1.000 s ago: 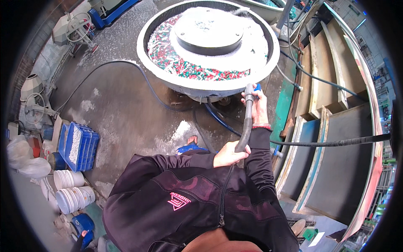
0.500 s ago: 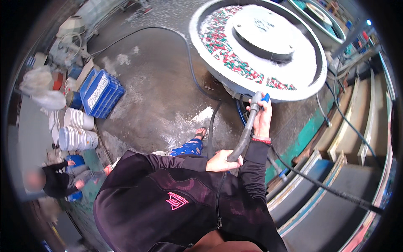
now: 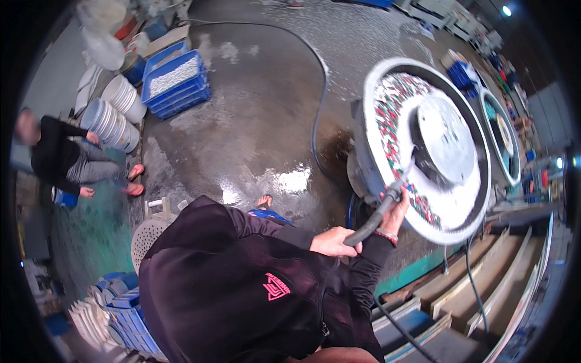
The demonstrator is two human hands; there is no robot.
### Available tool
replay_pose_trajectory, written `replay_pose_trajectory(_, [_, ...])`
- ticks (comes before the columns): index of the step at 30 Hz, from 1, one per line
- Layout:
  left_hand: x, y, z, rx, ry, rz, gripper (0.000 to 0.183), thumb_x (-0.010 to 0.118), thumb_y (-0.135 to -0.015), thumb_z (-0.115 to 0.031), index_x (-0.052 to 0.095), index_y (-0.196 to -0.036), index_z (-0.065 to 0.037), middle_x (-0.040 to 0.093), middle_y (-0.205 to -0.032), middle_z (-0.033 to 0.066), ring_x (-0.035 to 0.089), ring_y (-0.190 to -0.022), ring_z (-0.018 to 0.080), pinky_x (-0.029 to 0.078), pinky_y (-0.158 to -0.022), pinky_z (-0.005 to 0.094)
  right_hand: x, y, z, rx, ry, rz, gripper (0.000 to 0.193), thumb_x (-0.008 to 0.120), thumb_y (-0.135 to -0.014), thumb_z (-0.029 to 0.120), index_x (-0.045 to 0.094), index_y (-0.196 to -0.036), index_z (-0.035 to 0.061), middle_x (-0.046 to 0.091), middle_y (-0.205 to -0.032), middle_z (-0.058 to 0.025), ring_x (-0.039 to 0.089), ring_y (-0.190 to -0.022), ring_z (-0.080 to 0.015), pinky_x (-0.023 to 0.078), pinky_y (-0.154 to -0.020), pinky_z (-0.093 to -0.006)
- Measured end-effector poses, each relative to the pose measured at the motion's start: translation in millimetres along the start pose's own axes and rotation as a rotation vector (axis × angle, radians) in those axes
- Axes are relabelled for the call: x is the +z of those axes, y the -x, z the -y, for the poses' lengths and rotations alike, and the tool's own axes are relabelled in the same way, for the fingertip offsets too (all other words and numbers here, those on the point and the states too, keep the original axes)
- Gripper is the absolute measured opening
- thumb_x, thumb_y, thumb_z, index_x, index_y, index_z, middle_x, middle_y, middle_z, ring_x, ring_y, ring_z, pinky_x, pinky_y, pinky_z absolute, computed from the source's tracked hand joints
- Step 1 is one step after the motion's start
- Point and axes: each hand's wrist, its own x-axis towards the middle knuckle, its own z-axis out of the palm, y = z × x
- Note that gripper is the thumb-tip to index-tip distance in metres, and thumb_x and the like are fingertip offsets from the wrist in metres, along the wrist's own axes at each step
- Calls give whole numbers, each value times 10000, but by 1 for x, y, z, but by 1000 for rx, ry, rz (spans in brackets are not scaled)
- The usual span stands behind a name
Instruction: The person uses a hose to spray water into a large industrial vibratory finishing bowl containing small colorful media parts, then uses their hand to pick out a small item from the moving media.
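My left hand (image 3: 330,242) is closed round a dark grey hose (image 3: 370,224) close to my body. Further along the hose, my right hand (image 3: 396,213) grips its grey nozzle end (image 3: 394,192) at the near rim of a large round tub (image 3: 376,145). A pale streak, looking like water, runs from the nozzle into the tub. Small red, green and white pieces (image 3: 387,115) lie in the tub's ring-shaped trough, with white foam over part of them. A wide, foam-spotted round hub (image 3: 448,136) rises in the middle.
A second round tub (image 3: 514,145) stands beyond. Blue crates (image 3: 175,91) with white pieces and stacked white buckets (image 3: 109,124) are at left, near a person (image 3: 60,151) in dark clothes. A long hose (image 3: 315,130) crosses the wet floor. Angled troughs (image 3: 484,266) lie at lower right.
My view has turned, so the tub sits lower and further right. The nozzle now points further in over the trough. Both hands keep their hold. The person at left now appears upright.
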Motion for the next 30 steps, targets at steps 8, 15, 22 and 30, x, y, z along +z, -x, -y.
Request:
replay_pose_trajectory(8, [-102, -2, -23, 38, -128, -47, 227, 600, -674, -215, 588, -835, -55, 630, -768, 74, 606, -709, 196, 452, -624, 316, 49, -13, -24, -173, 329, -65, 384, 476, -828, 382, 485, -1067, 82, 517, -1008, -83, 526, -901, -208, 451, -756, -381])
replay_pose_trajectory(15, [-150, 1, -41, 149, -212, 67, 278, 603, -669, -264, 592, -831, -38, 609, -705, 124, 596, -656, 245, 449, -588, 367, 57, 0, 4, -853, 1521, -174, 423, 325, -895, 286, 483, -1162, 0, 483, -1151, -220, 469, -1043, -326, 358, -894, -415])
replay_pose_trajectory(22, [-208, 12, -66, -210, 167, 21, 231, 624, -746, -154, 577, -943, -41, 581, -845, 25, 550, -671, 71, 493, -517, 226, 138, -27, -1, -527, 1387, 377, 391, 444, -866, 244, 453, -1229, 99, 395, -1298, -122, 280, -1256, -262, 225, -1015, -351])
replay_pose_trajectory(30, [-207, 22, -83, -244, 216, 69, 189, 631, -747, -133, 565, -908, -58, 532, -653, -36, 443, -485, 21, 335, -423, 183, 142, 9, 32, -404, 1437, 350, 490, 580, -796, 249, 441, -1248, 121, 391, -1295, -161, 285, -1259, -272, 275, -997, -349])
